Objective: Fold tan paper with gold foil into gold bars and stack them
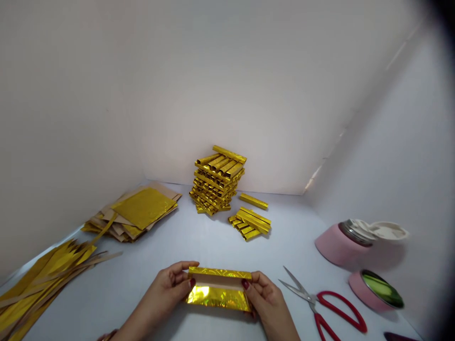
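Observation:
A sheet of shiny gold paper is stretched between my two hands near the table's front edge. Its far edge and its near part are folded over, and a strip of the plain brown side shows between them. My left hand pinches the left end, thumb on top and fingers behind. At the other end, my right hand grips the paper the same way, its lower fingers partly hidden. To the right of that hand lie open scissors with red handles, not touched.
A tall stack of folded gold strips stands at the back, with a smaller pile beside it. Gold sheets and loose cut strips lie at left. At right are a pink pot and a pink-rimmed lid.

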Demonstrator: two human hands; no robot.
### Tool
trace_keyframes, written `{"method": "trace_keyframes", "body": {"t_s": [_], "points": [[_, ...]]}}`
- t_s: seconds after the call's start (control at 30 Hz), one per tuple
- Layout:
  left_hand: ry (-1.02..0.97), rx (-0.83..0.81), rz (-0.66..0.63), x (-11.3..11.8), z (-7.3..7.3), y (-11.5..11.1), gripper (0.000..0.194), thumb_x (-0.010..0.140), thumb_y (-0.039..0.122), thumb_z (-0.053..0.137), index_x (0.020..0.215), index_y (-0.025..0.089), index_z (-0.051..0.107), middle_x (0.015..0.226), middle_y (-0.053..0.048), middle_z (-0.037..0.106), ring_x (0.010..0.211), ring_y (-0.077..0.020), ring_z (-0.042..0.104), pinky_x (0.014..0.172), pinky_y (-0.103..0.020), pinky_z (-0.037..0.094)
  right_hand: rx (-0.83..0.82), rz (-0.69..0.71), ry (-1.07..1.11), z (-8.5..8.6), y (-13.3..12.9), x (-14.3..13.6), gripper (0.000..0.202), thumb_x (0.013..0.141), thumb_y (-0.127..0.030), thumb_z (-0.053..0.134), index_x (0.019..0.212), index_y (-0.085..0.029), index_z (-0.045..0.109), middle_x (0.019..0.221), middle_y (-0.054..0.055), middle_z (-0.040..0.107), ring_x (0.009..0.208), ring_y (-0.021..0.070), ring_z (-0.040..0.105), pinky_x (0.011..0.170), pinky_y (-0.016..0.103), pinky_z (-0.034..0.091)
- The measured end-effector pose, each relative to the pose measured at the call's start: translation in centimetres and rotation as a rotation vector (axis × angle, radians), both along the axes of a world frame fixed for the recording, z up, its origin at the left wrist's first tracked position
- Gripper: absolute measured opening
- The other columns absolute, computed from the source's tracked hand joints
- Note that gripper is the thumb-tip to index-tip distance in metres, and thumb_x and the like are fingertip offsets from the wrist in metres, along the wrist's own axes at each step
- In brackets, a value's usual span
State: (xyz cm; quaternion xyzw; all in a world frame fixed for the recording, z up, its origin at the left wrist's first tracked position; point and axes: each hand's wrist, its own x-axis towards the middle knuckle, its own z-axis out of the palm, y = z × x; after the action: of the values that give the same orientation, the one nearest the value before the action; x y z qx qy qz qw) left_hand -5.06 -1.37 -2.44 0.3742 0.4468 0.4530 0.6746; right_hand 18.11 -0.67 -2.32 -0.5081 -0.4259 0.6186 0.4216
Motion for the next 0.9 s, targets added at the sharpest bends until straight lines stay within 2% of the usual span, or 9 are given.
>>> {"method": "trace_keyframes", "body": {"t_s": [0.23, 0.37, 0.47, 0.57, 0.63, 0.67, 0.73, 0.8, 0.9], "points": [[0.006, 0.001, 0.005, 0.2, 1.2, -0.1, 0.062, 0.063, 0.059, 0.075, 0.1, 0.01, 0.068, 0.084, -0.013, 0.07, 0.075, -0.023, 0.066, 0.075, -0.034, 0.048, 0.011, -0.046, -0.016, -0.9, 0.2, 0.0, 0.05, 0.065, -0.063, 0.069, 0.08, -0.018, 0.053, 0.048, -0.005, 0.054, 0.032, 0.006, 0.04, 0.035, 0.017, 0.028], [0.044, 0.04, 0.006, 0.1, 1.3, 0.1, 0.064, 0.063, 0.061, 0.073, 0.101, 0.011, 0.067, 0.083, -0.013, 0.071, 0.076, -0.0236, 0.066, 0.075, -0.035, 0.048, 0.04, -0.032, -0.013, -0.2, 0.2, 0.3, 0.051, 0.069, -0.059, 0.068, 0.095, -0.018, 0.051, 0.051, -0.007, 0.054, 0.036, 0.0074, 0.046, 0.037, 0.017, 0.028], [0.111, 0.086, -0.003, -0.3, 0.8, 0.2, 0.066, 0.068, 0.063, 0.067, 0.107, 0.01, 0.063, 0.085, -0.012, 0.07, 0.077, -0.0242, 0.066, 0.075, -0.036, 0.049, 0.016, 0.03, -0.002, 0.4, 0.0, 0.6, 0.046, 0.068, -0.051, 0.072, 0.09, -0.02, 0.046, 0.05, -0.009, 0.053, 0.038, 0.0074, 0.048, 0.038, 0.016, 0.028], [0.421, 0.29, 0.131, -0.9, 0.6, -0.5, 0.051, 0.081, 0.054, 0.058, 0.115, 0.015, 0.056, 0.098, -0.012, 0.066, 0.088, -0.0248, 0.063, 0.076, -0.037, 0.05, -0.007, 0.05, -0.036, 0.4, -0.1, 0.7, 0.039, 0.069, -0.043, 0.072, 0.081, -0.022, 0.042, 0.047, -0.01, 0.053, 0.037, 0.0071, 0.048, 0.038, 0.015, 0.027], [0.732, 0.529, 0.247, -1.2, 0.9, -1.2, 0.033, 0.086, 0.039, 0.057, 0.112, 0.02, 0.054, 0.107, -0.011, 0.061, 0.097, -0.024, 0.059, 0.081, -0.036, 0.049, -0.017, 0.055, -0.061, 0.2, 0.0, 0.6, 0.035, 0.07, -0.04, 0.069, 0.079, -0.022, 0.04, 0.045, -0.009, 0.053, 0.036, 0.0067, 0.047, 0.037, 0.015, 0.027], [0.856, 0.655, 0.236, -1.2, 1.1, -1.5, 0.026, 0.086, 0.032, 0.058, 0.109, 0.021, 0.055, 0.109, -0.01, 0.059, 0.1, -0.0232, 0.058, 0.084, -0.035, 0.048, -0.021, 0.06, -0.068, 0.0, 0.0, 0.6, 0.035, 0.069, -0.039, 0.068, 0.079, -0.022, 0.04, 0.044, -0.01, 0.053, 0.035, 0.0065, 0.046, 0.037, 0.015, 0.026], [1.004, 0.905, 0.086, -0.8, 1.3, -1.9, 0.021, 0.085, 0.024, 0.06, 0.106, 0.023, 0.056, 0.107, -0.008, 0.059, 0.099, -0.0217, 0.058, 0.083, -0.031, 0.049, -0.029, 0.063, -0.071, -0.2, 0.1, 0.6, 0.034, 0.068, -0.039, 0.068, 0.079, -0.022, 0.04, 0.043, -0.011, 0.051, 0.033, 0.0063, 0.044, 0.036, 0.015, 0.026], [1.064, 1.091, -0.098, 0.0, 1.4, -2.0, 0.018, 0.087, 0.019, 0.056, 0.105, 0.022, 0.058, 0.102, -0.007, 0.062, 0.092, -0.0206, 0.06, 0.078, -0.029, 0.051, -0.04, 0.056, -0.076, -0.4, 0.2, 0.6, 0.035, 0.066, -0.039, 0.068, 0.078, -0.022, 0.04, 0.042, -0.012, 0.048, 0.032, 0.0067, 0.045, 0.035, 0.015, 0.025], [1.123, 1.183, -0.187, 1.3, 1.3, -1.6, 0.019, 0.093, 0.015, 0.045, 0.103, 0.021, 0.06, 0.091, -0.006, 0.065, 0.083, -0.0193, 0.062, 0.074, -0.029, 0.052, -0.035, 0.066, -0.087, -0.8, 0.3, 0.6, 0.032, 0.068, -0.038, 0.067, 0.079, -0.022, 0.041, 0.042, -0.012, 0.047, 0.033, 0.0072, 0.046, 0.035, 0.015, 0.025]]}}
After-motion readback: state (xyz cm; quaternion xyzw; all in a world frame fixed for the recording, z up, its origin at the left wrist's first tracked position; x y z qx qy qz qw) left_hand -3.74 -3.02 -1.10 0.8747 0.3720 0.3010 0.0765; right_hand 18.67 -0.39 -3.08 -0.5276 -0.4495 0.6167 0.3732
